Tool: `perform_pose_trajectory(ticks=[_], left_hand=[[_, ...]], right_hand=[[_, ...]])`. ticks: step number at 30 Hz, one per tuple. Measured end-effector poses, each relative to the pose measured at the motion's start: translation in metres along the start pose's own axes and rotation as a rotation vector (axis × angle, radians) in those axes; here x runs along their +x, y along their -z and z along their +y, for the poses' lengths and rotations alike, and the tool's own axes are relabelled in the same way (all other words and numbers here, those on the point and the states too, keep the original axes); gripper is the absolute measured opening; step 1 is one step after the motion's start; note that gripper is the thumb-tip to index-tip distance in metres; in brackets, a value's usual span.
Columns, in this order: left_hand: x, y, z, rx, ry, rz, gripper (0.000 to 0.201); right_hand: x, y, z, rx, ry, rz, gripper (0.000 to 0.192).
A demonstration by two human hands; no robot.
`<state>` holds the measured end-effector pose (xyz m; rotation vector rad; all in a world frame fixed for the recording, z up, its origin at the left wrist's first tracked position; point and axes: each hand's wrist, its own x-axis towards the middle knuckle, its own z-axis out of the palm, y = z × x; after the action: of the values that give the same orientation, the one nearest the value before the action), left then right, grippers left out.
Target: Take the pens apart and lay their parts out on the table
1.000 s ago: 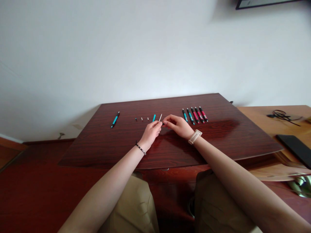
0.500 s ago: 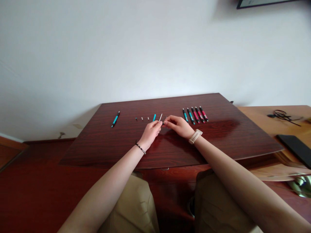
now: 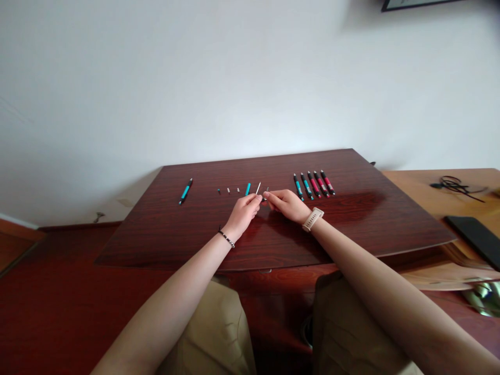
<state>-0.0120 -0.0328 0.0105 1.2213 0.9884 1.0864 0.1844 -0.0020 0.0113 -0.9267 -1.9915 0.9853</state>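
Observation:
My left hand [image 3: 245,211] is closed in a pinch on a small dark pen part [image 3: 264,199], mostly covered by fingertips. My right hand [image 3: 287,204] pinches the same part from the other side, thumb and forefinger together. Just beyond the left fingertips shows a thin white pen refill [image 3: 258,187]; whether it touches them I cannot tell. A small thin piece [image 3: 267,188] stands out behind the right fingers. To the left lie a teal pen barrel [image 3: 248,188], two tiny pale parts [image 3: 228,190] and a small dark tip-like piece [image 3: 219,191].
A teal and black pen [image 3: 186,191] lies at the left of the dark wooden table [image 3: 175,234]. Several teal and pink pens [image 3: 314,184] lie in a row at the right. A lighter side table [image 3: 414,192] holds a black cable [image 3: 455,186] and a flat black object [image 3: 474,239].
My right hand's fingers have shifted slightly and curled in, uncovering more of the thin piece behind them. My left hand stays almost still.

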Motion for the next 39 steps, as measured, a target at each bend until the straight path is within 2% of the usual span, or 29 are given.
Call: perform_pose_trajectory(ticks=[8,15,21,28,35,39], left_hand=[[0.0004,0.0015,-0.0024,0.027,0.009,-0.014,0.047],[-0.0009,0.0012,0.0053,0.108,-0.103,-0.029,0.028],[-0.0018,-0.0016,0.0060,-0.035,-0.066,-0.060,0.033],[-0.0038,-0.0015,0.0069,-0.056,-0.026,-0.083,0.045],[-0.0041,0.0013,0.0062,-0.030,-0.029,-0.072,0.045],[-0.0023,0.0026,0.0043,-0.047,-0.034,-0.111,0.042]], right_hand=[[-0.0001,0.0005,-0.0004,0.061,0.006,-0.038,0.063],[0.0013,-0.0007,0.0045,0.281,-0.109,-0.070,0.066],[0.0030,-0.0017,0.0059,0.400,-0.125,-0.057,0.065],[0.0023,-0.0038,0.0064,0.360,-0.131,-0.057,0.064],[0.0016,-0.0040,0.0009,0.396,-0.113,-0.083,0.064],[0.0014,-0.0048,-0.0027,0.425,-0.112,-0.081,0.065]])
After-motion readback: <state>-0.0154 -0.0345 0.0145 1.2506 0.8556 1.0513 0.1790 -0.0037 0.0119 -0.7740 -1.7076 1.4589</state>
